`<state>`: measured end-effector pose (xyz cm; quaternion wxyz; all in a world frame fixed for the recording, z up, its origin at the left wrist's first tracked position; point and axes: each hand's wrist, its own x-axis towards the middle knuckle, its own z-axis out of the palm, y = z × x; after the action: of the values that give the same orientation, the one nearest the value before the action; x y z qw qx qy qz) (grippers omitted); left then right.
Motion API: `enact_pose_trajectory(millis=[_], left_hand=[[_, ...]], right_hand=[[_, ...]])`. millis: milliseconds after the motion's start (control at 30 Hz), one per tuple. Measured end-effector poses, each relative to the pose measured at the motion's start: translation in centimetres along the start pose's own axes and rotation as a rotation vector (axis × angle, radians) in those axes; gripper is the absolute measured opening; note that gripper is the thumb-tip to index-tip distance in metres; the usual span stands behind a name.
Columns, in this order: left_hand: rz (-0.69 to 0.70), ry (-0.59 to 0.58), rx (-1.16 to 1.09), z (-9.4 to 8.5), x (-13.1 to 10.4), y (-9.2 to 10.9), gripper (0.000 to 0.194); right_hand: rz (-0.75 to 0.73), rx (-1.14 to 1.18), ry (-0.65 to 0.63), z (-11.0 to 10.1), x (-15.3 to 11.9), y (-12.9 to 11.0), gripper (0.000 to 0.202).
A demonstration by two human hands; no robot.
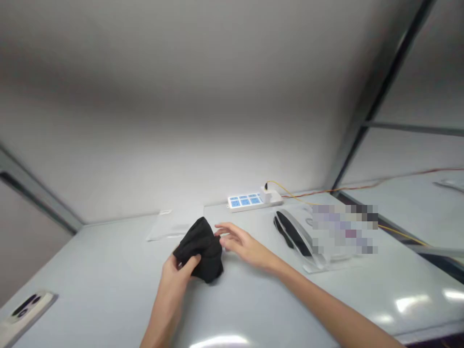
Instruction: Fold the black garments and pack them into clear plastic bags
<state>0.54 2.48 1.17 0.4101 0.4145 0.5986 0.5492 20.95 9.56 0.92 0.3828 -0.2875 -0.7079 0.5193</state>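
A soft black fabric item (203, 245), folded or bunched so that its exact kind is unclear, is held just above the grey-white table (119, 285). My left hand (178, 271) pinches its lower left side, thumb on the near face and the other fingers mostly behind it. At its right edge, my right hand (242, 245) hovers with fingers bent and apart, holding nothing that I can see. Whether those fingertips touch the fabric I cannot tell.
Behind lies a flat clear plastic bag (170, 227). A white power strip (244, 202) with a plugged-in adapter stands by the back wall. To the right is a clear bag with black items (295, 234). A phone-like device (27, 314) sits front left.
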Motion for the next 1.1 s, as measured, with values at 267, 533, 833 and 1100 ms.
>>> enact_pose_trajectory(millis=[267,533,833,1100], left_hand=[[-0.052,-0.073,-0.093,-1.5,-1.9,-1.1,0.082],[0.409,0.154,0.538,-5.1,-2.8,-1.1,0.053],[0.7,0.087,0.828,-3.9,-8.8,-1.1,0.041],[0.797,0.002,0.985,-4.7,-10.8,-7.2,0.05]], right_hand=[[-0.188,-0.233,-0.186,0.5,-1.1,-1.3,0.043],[-0.213,-0.167,-0.365,1.1,-1.7,-3.3,0.045],[-0.343,-0.523,-0.364,1.5,-1.7,-1.6,0.064],[-0.252,-0.792,-0.105,3.3,-0.9,-1.2,0.034]])
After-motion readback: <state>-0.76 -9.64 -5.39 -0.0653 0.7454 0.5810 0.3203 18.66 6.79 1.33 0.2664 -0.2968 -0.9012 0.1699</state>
